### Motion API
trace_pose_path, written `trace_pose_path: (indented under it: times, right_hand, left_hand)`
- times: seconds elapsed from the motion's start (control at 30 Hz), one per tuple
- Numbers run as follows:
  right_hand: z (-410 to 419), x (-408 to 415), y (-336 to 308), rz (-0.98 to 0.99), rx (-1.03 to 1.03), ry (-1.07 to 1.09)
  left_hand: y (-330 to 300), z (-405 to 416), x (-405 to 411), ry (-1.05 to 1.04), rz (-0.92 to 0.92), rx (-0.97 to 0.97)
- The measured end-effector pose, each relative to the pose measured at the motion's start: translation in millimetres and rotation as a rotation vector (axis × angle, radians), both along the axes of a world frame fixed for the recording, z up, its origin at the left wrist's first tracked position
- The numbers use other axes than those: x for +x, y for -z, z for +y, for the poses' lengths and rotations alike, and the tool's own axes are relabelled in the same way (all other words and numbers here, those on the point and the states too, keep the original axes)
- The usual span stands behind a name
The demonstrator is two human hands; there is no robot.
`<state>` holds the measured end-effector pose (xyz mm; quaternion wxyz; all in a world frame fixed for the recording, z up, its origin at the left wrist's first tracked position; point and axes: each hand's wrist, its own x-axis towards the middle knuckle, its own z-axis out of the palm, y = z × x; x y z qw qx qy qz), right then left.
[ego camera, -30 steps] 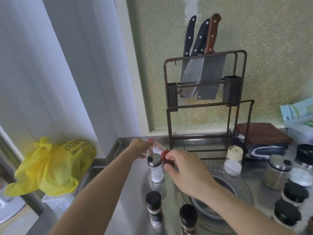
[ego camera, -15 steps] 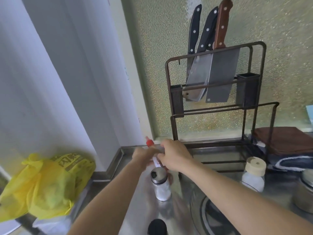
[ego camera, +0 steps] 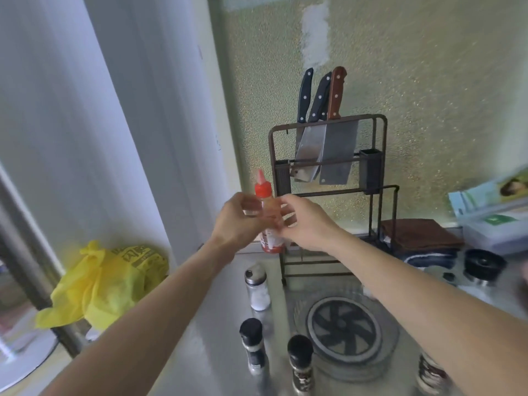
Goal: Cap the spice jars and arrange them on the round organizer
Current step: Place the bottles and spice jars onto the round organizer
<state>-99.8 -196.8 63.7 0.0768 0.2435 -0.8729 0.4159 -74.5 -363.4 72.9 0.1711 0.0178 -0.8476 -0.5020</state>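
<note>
We hold the red-capped bottle (ego camera: 270, 221) upright above the surface (ego camera: 217, 324), left of the knife rack (ego camera: 328, 172). Both hands' fingers (ego camera: 245, 200) grasp its body. It looks light and smooth; grip mid-body, below the cap.

Brushed, faintly reflective steel counter (ego camera: 217, 332). Clear glass round organizer (ego camera: 347, 335), ribbed and shiny. Clear glossy plastic squeeze bottle (ego camera: 271, 224) with a red plastic cap. Dark matt metal knife rack (ego camera: 328, 195) along the counter's back edge. Crinkled yellow plastic bag (ego camera: 105, 281). Brown cloth (ego camera: 420, 234), soft and matt.
</note>
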Motion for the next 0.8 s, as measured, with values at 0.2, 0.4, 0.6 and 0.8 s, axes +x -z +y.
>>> trace_pose_path:
  times: [0.2, 0.4, 0.6, 0.8]
  right_hand:
    - [48, 15, 46, -0.158, 0.094, 0.079]
    - [57, 14, 98, -0.212, 0.225, 0.195]
    - [49, 7, 126, -0.249, 0.178, 0.282]
    - [53, 5, 127, -0.253, 0.225, 0.317]
  left_hand:
    - [43, 41, 2, 0.177, -0.154, -0.235]
    - [87, 66, -16, 0.260, -0.177, -0.611]
    - [107, 69, -28, 0.219, -0.208, -0.676]
    - [103, 51, -22, 0.186, -0.149, -0.703]
